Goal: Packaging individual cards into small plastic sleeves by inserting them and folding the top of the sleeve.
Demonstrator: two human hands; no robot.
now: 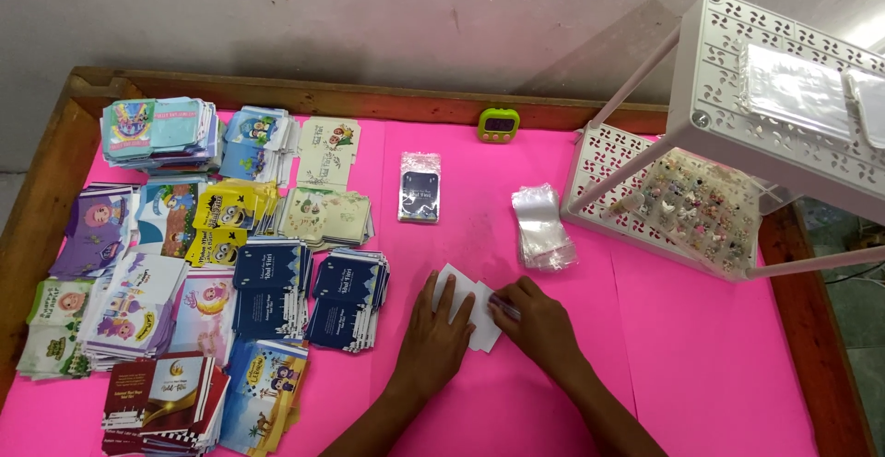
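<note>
Low centre of frame: left hand (433,333) flat on a white card (466,314), right hand (539,323) pinching its right edge. One bagged card (419,187) done, upper centre. Clear bags (542,227) waiting just above; card stacks (267,291) untouched left on pink counter (701,356).

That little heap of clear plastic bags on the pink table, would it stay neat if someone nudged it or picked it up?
Probably not. The heap of clear plastic bags looks thin and glossy, so the bags would likely slide over one another when pushed. Its edges already sit uneven and crumpled, which suggests they are floppy and would sag when lifted. They seem very light, so a nudge across the pink table might scatter them.
</note>
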